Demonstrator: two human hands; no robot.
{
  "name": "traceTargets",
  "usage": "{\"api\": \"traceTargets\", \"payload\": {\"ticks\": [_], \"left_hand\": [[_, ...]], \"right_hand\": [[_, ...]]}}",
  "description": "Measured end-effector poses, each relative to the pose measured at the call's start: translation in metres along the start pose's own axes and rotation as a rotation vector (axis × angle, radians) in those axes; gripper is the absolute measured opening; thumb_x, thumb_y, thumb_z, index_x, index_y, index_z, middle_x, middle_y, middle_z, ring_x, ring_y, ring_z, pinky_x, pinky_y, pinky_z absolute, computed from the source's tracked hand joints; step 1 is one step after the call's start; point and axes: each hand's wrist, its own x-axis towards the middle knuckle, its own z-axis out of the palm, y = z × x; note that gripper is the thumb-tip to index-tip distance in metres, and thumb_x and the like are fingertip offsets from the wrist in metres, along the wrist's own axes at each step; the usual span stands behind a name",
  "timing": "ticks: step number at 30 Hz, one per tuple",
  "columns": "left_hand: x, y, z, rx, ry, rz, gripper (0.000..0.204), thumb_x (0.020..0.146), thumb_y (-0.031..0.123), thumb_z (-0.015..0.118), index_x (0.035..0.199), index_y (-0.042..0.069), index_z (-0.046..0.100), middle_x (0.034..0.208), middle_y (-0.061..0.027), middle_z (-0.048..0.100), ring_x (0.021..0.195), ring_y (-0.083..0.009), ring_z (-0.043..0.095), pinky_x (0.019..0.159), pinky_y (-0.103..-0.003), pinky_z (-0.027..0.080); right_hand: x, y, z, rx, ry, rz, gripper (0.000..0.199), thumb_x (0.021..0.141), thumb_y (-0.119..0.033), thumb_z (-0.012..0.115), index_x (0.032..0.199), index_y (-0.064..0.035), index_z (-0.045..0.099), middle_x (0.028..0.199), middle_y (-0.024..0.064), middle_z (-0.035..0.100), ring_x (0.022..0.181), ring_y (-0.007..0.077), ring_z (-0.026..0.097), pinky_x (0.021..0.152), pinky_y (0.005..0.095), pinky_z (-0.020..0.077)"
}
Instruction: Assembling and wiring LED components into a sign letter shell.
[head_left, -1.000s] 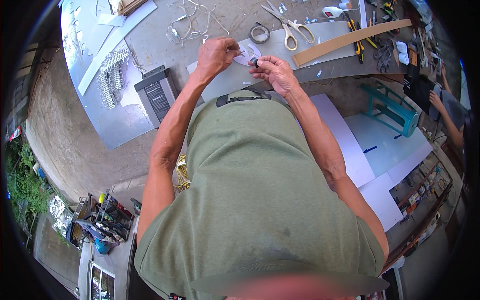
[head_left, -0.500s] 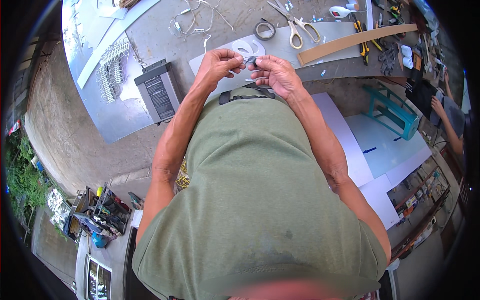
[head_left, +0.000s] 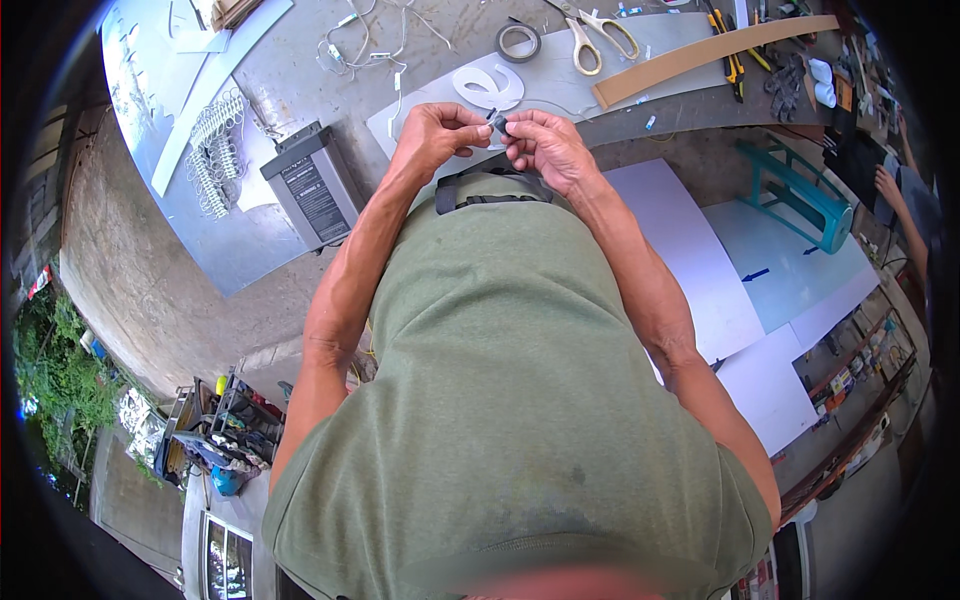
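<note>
Both hands meet at the near edge of the workbench, fingertips almost touching. My right hand (head_left: pixel 550 146) pinches a small dark piece (head_left: pixel 499 121), whose kind is too small to make out. My left hand (head_left: pixel 438 138) is closed in a pinch right beside it; what its fingertips hold, if anything, is too small to tell. Just beyond the fingers lies a white curved cut-out shape (head_left: pixel 480 94) on a pale sheet (head_left: pixel 425 100). A roll of dark tape (head_left: pixel 518 42) and large scissors (head_left: pixel 587 45) with cream handles lie farther back.
Left of my arm sits a grey power supply box (head_left: pixel 312 188), near coiled strips (head_left: pixel 213 150). White wires (head_left: pixel 372 56) with small modules lie at the back. A curved brown strip (head_left: pixel 715 60), yellow-black cutters (head_left: pixel 735 70) and a teal stool (head_left: pixel 800 200) are rightward. Another person's arm (head_left: pixel 900 205) shows far right.
My view has shifted slightly, moving the bench items left and up. Both hands stay together in a pinch, and the dark piece between the fingertips has turned a little.
</note>
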Motion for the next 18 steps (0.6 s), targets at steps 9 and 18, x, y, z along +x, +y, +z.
{"api": "traceTargets", "payload": {"ticks": [9,18], "left_hand": [[0.0,-0.001,-0.006,0.076,-0.039,0.004,0.021,0.085,0.015,0.081,0.097,-0.002,0.075,0.087,-0.009,0.075,0.082,-0.0162,0.072,0.071,-0.03,0.058],[-0.002,0.001,-0.01,0.052,-0.042,0.031,0.022,0.084,0.017,0.082,0.096,0.0,0.076,0.085,-0.008,0.075,0.079,-0.0146,0.07,0.07,-0.03,0.058]], "right_hand": [[0.001,-0.003,0.007,-0.173,-0.026,-0.116,0.021,0.09,-0.011,0.073,0.107,0.0002,0.069,0.086,0.0048,0.068,0.066,0.0092,0.062,0.053,0.0217,0.0485],[0.0,-0.008,0.01,-0.215,-0.045,-0.091,0.018,0.091,-0.011,0.073,0.106,-0.0003,0.07,0.083,0.0037,0.068,0.065,0.0082,0.061,0.053,0.0202,0.046]]}}
